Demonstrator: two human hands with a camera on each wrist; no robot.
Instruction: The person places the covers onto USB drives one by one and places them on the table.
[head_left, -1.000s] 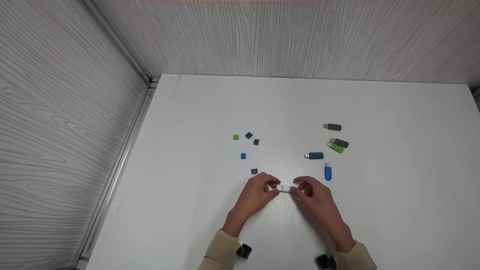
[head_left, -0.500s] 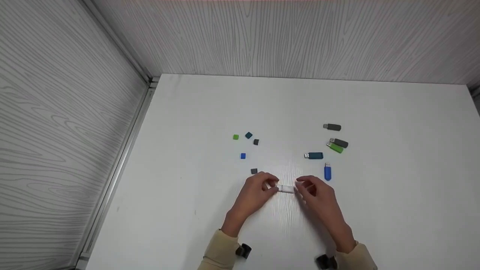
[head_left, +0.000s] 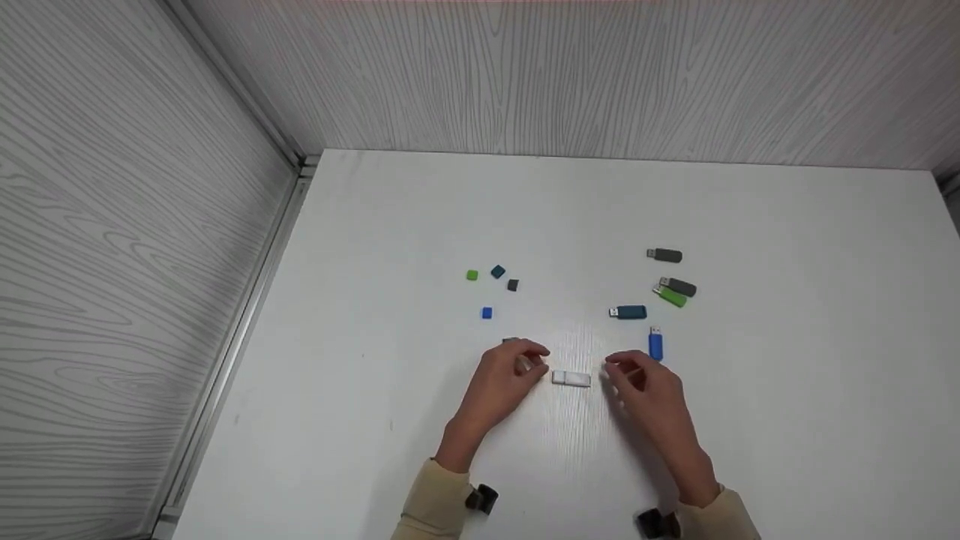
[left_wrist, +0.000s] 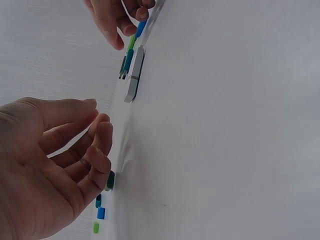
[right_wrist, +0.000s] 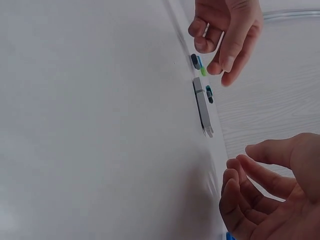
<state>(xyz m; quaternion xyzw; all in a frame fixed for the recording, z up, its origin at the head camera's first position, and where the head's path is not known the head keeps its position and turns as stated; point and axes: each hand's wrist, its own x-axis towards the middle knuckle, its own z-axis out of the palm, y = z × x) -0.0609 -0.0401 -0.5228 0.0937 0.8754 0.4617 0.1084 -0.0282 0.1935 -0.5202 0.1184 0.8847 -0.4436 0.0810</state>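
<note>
A white USB stick [head_left: 571, 379] with its cap on lies on the white table between the two hands; a thin seam near its left end marks the cap. My left hand [head_left: 504, 379] hovers just left of it, fingers loosely bent and holding nothing. To the stick's right is my right hand [head_left: 646, 386], likewise bare, with thumb and forefinger near each other. Both wrist views show a gap between each hand and the white USB stick [left_wrist: 134, 75]. The dark grey cap beside the left hand is mostly hidden by it in the head view.
Several loose caps lie left of centre, among them a green cap [head_left: 472, 275], a teal cap [head_left: 498, 271] and a blue cap [head_left: 487, 313]. Uncapped sticks lie at right: a teal USB stick [head_left: 628, 312], a blue USB stick [head_left: 656, 343], a green USB stick [head_left: 670, 296] and grey ones.
Both hands have let go of the white USB stick and drawn apart, the left one leftward and the right one rightward. The stick stays on the table.
</note>
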